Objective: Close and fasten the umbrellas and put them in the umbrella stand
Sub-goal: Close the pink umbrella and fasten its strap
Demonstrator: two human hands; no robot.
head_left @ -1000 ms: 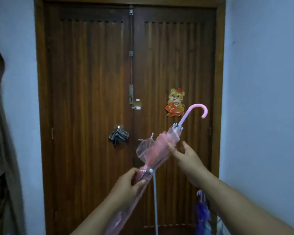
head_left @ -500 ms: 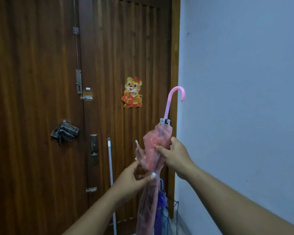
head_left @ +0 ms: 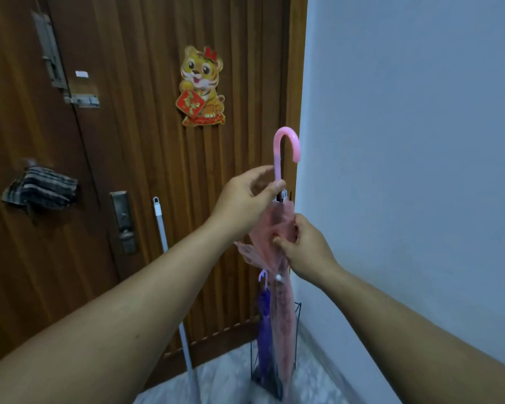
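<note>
Left hand pinches the curved pink plastic handle, right hand grips the furled translucent pink umbrella over the black wire stand — loose folds may snag its rim.

Two closed umbrellas at lower centre: one translucent pink umbrella with a curved pink handle and one purple umbrella. One black wire umbrella stand, two bare hands at centre frame, one cartoon tiger sticker upper centre, one checked cloth at left, one white pole.
</note>
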